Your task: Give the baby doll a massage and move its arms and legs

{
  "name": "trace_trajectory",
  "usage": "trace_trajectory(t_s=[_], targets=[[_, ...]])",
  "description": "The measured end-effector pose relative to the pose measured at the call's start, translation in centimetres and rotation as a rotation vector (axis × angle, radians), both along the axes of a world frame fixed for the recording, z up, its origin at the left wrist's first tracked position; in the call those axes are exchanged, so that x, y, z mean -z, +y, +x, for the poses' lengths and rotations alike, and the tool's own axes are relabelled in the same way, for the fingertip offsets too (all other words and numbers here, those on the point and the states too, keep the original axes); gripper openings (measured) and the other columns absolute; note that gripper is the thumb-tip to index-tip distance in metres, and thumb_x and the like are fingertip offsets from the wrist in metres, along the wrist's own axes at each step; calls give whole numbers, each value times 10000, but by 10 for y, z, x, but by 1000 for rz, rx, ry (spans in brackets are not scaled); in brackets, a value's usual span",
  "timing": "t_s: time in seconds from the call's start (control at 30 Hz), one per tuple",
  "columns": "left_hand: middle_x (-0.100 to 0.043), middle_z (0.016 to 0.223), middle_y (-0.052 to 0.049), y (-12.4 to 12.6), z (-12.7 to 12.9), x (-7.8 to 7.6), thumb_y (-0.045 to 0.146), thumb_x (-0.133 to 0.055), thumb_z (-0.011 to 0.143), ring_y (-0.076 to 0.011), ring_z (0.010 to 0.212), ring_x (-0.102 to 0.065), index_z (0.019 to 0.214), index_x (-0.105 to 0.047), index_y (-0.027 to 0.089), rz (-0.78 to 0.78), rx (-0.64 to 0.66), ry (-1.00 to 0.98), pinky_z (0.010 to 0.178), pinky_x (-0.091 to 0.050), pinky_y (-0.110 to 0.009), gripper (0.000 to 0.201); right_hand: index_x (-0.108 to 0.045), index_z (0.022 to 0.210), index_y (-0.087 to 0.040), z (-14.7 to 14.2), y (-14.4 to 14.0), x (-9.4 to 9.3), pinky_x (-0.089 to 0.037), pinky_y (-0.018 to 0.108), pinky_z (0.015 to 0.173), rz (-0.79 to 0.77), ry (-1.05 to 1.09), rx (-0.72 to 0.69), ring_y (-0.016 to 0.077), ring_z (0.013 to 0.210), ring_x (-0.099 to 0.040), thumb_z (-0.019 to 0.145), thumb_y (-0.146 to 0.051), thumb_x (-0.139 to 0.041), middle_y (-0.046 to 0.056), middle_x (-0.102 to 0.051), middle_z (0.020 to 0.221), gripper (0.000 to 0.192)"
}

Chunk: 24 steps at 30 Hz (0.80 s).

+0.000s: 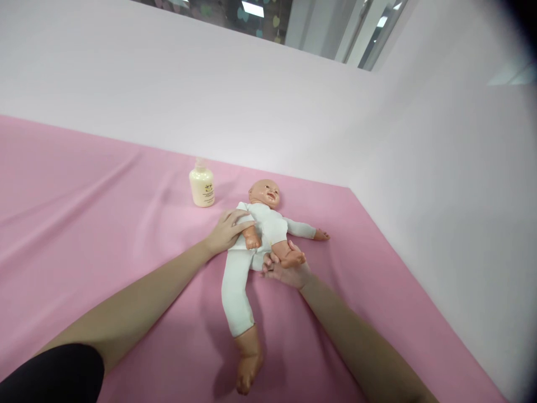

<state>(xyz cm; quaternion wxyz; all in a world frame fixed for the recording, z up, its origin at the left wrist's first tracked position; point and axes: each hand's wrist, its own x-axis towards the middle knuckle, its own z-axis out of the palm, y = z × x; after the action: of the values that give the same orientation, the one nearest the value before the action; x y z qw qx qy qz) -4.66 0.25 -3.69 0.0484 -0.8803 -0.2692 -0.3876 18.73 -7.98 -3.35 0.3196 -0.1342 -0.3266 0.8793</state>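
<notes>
A baby doll point(274, 226) in a white cloth body lies on its back on a pink sheet point(168, 280), its head toward the wall. My left hand point(229, 229) rests on the doll's side, its fingers over the arm near the small doll hand point(252, 238). Under the doll's raised, bent leg, my right hand point(289, 271) is curled around the ankle, below the foot point(290, 257). The doll's other leg point(238, 291) stretches straight toward me. Its other arm point(302, 229) lies out to the right.
A pump bottle point(202, 186) of pale yellow liquid stands upright left of the doll's head. White walls point(251, 112) border the pink surface at the back and right. A window point(268, 22) is set high in the back wall. Folds run through the sheet on the left.
</notes>
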Motion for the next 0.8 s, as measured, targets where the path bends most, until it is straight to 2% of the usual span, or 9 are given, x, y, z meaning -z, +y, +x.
trace_trajectory(t_s=[0.13,0.27,0.4,0.5,0.57,0.67,0.73,0.8], targets=[[-486,1247,-110,6,-1,6,132,-407,867,-235,1181,-420,1208,-532,229,-100,-50,-165,996,-336,-435,376,-581,684,-150,1,1,9,-436,413,890,83,87,-46,210,862,-573,742,-696,-440,46,-534,824,567],[-487,1233,-113,19,-3,15,258,-430,887,-228,1184,-437,1253,-451,211,-273,-125,-577,1045,-319,-442,370,-647,803,-125,0,-3,17,-430,427,903,263,170,-198,249,939,-585,704,-634,-528,79,-563,917,533],[-431,1338,-81,28,-6,19,343,-444,900,-197,1259,-412,1315,-332,278,-526,-135,-948,1068,-329,-385,435,-665,868,-125,-2,-5,13,-432,422,905,435,-32,-500,266,946,-587,583,-567,-697,112,-614,956,527],[-399,1381,-50,33,-9,21,385,-465,894,-180,1311,-360,1298,-327,319,-604,-160,-1093,1097,-303,-352,433,-658,842,-161,-3,-3,6,-399,388,957,574,-238,-624,263,1013,-568,563,-516,-750,102,-630,994,461],[-411,1367,-49,36,-11,24,402,-459,895,-186,1305,-369,1281,-331,326,-663,-179,-1162,1093,-315,-366,413,-653,844,-179,-4,0,5,-387,370,976,625,-285,-642,253,1045,-554,583,-508,-745,92,-628,1024,430],[-425,1344,-45,40,-13,28,420,-439,901,-192,1280,-395,1270,-325,341,-707,-193,-1192,1068,-347,-390,394,-658,899,-179,-3,3,9,-402,384,963,653,-247,-657,252,1033,-559,602,-505,-730,99,-627,1044,447],[-433,1327,-54,38,-13,27,419,-425,907,-195,1247,-423,1278,-314,334,-674,-187,-1132,1045,-366,-399,396,-658,928,-168,-1,3,16,-415,403,947,610,-202,-648,260,1013,-569,585,-526,-725,110,-626,1041,501],[-461,1280,-85,34,-11,23,416,-408,914,-206,1184,-465,1278,-327,286,-592,-173,-979,1008,-390,-413,395,-654,901,-156,0,2,24,-423,427,934,523,-136,-615,271,989,-584,550,-568,-719,118,-624,1011,545]])
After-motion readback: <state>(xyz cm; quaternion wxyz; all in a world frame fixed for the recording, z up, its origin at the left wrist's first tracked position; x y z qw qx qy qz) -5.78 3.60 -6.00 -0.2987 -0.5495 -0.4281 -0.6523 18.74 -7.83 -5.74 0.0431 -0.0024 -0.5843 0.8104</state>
